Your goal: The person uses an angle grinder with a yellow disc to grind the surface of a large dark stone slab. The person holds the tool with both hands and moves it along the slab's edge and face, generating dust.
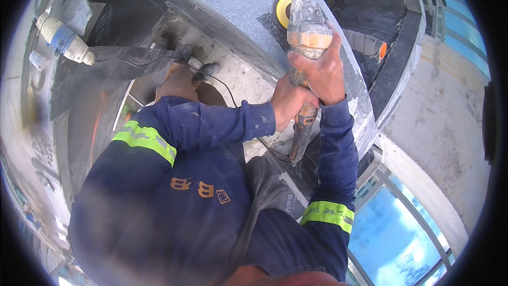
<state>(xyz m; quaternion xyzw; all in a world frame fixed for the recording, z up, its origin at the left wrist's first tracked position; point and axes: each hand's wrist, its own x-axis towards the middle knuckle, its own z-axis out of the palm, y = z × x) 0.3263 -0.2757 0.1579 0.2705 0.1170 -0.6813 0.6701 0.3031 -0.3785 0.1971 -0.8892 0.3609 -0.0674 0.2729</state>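
Note:
A worn, dusty angle grinder (308,35) with a yellow-and-black disc pad (286,7) is held in both my hands. The pad's edge meets the curved top of a grey stone slab (233,0), beside a darker patch. My left hand (292,102) wraps round the tool's body, its fingers partly hidden. Farther up, nearer the head, my right hand (324,69) grips it with the thumb across the casing. The handle end points back toward me, and a black cable (227,88) runs from near it toward my feet.
Right of the slab lies a dark recess holding a grey pipe (365,44) with an orange end. At left, a white and blue wrapped pipe (66,37) stands beside grey boards. My feet (193,63) rest below the slab. A pale concrete ledge (436,127) and blue glass (397,233) are at right.

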